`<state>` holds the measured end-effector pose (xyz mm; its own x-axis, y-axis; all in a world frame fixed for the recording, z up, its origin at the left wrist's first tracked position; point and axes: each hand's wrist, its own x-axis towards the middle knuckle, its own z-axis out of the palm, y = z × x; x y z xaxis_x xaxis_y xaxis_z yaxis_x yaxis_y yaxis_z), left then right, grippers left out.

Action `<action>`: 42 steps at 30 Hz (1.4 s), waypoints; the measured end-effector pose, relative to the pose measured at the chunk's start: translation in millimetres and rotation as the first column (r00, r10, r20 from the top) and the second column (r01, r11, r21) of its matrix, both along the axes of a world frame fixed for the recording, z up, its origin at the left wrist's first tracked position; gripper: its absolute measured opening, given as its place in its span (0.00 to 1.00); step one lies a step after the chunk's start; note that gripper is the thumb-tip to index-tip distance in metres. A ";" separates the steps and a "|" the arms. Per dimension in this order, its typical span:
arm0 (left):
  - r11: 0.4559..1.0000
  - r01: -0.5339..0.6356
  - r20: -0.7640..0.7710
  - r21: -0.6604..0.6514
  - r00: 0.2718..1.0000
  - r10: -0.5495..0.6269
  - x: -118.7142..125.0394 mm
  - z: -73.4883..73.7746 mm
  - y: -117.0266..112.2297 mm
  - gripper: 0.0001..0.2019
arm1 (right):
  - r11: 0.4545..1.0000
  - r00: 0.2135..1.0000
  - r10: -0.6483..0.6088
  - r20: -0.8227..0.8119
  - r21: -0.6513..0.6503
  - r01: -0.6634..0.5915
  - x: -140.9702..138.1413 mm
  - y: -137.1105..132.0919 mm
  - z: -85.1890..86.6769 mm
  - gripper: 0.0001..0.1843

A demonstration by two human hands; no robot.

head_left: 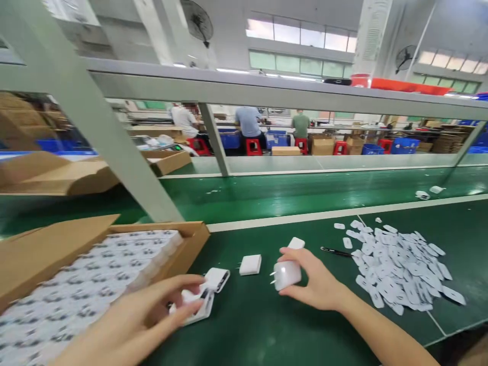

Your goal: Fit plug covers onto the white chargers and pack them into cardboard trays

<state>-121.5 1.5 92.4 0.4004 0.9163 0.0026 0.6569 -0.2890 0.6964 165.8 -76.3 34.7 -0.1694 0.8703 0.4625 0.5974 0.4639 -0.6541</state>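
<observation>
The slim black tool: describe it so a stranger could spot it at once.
On the green work surface, find the heap of loose white pieces at the right. At the heap's left edge, toward the right hand, lies the slim black tool. Its dark, pen-like shape sets it apart from the flat white pieces.

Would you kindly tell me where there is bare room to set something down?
Bare tabletop lies nearest the wearer, between the left hand and right hand; a narrower patch lies between the lone white plug and pale strip. Crowded: open carton left, white pieces right.
</observation>
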 end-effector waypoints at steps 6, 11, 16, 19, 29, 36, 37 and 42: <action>0.745 0.507 0.448 -0.434 0.839 -0.310 111.2 -25.4 -25.2 0.20 | 0.947 0.845 0.218 0.488 0.104 -0.304 -3.1 -18.2 50.3 0.25; 0.805 0.536 0.601 -0.257 0.740 -0.301 130.1 -43.8 -27.9 0.13 | 0.853 0.681 -0.402 0.612 -0.021 0.522 75.0 -18.5 36.9 0.16; 0.845 0.495 0.546 0.201 0.659 -0.516 126.8 -41.4 -49.3 0.11 | 0.725 0.515 -0.403 0.756 -0.080 0.684 120.1 -7.1 -6.4 0.05; 0.813 0.492 0.554 0.313 0.601 -0.577 122.9 -40.0 -55.2 0.14 | 0.692 0.467 -0.363 0.806 -0.102 0.714 120.1 0.5 -20.3 0.08; 0.915 0.373 0.559 0.153 0.731 -0.391 100.8 -69.8 -31.4 0.11 | 0.591 0.394 -0.348 0.851 -0.126 0.796 118.7 19.6 -21.2 0.13; 0.935 0.339 0.618 0.108 0.714 -0.330 96.4 -80.6 -29.2 0.10 | 0.663 0.591 -0.468 0.657 -0.181 0.726 111.8 17.0 -7.5 0.09; 0.940 0.327 0.630 0.098 0.711 -0.313 96.9 -80.9 -29.9 0.09 | 0.693 0.649 -0.473 0.595 -0.203 0.691 105.5 15.0 -2.0 0.09; 0.968 0.246 0.650 0.053 0.727 -0.220 100.4 -82.4 -28.4 0.09 | 0.866 0.934 -0.341 0.111 -0.349 0.358 53.1 11.2 16.7 0.18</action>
